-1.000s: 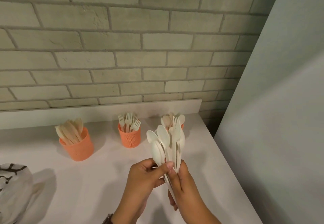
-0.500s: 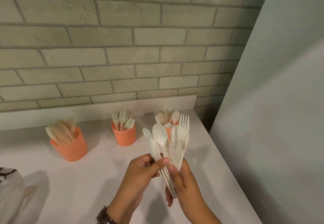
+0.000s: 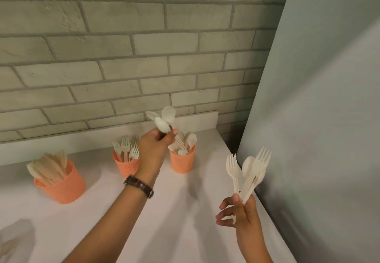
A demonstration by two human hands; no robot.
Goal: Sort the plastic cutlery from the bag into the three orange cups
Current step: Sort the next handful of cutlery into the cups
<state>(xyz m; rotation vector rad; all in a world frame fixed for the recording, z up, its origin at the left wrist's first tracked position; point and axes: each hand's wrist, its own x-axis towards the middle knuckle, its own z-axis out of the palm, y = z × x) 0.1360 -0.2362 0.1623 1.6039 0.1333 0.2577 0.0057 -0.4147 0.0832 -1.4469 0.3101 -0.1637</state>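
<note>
Fork cup: just left of the working wrist.
Left hand: fingers curled, pinching spoons, bowls up, long axis near upright.
Spoon cup: just right of and below those fingers; left hand nearer.
Right hand: pinching remaining cutlery upright, well apart from the cups.

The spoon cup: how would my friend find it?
Follow the brick wall to the corner with the grey wall. On the white counter, the spoon cup is the orange one nearest that corner. It holds rounded spoons; the middle cup holds forks, the far cup knives.
</note>
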